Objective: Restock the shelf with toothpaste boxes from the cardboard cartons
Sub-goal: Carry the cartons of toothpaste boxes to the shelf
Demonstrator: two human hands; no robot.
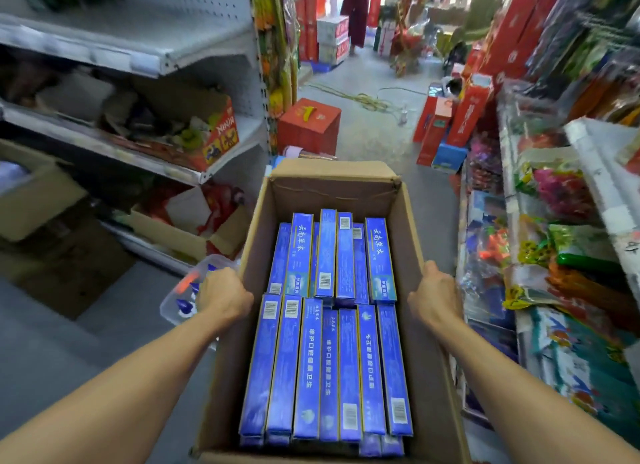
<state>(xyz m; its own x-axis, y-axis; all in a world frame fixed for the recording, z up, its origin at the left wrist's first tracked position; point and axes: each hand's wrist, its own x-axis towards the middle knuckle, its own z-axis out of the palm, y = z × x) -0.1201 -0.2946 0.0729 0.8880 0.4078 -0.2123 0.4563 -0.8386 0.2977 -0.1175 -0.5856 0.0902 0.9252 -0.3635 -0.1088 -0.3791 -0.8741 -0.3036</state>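
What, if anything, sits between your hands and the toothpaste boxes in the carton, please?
Nothing visible does. The carton is open at the top, the toothpaste boxes lie uncovered, and the left hand and right hand hold its side walls.

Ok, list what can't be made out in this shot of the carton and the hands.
- Head view: fingers of the left hand and right hand are hidden behind the carton walls, so the grip is unclear.
- Lower layers of toothpaste boxes: covered by the top layer.
- Carton's near end: cut off by the bottom edge.
- Left shelf contents: motion-blurred.
- Small print on the boxes: too small.
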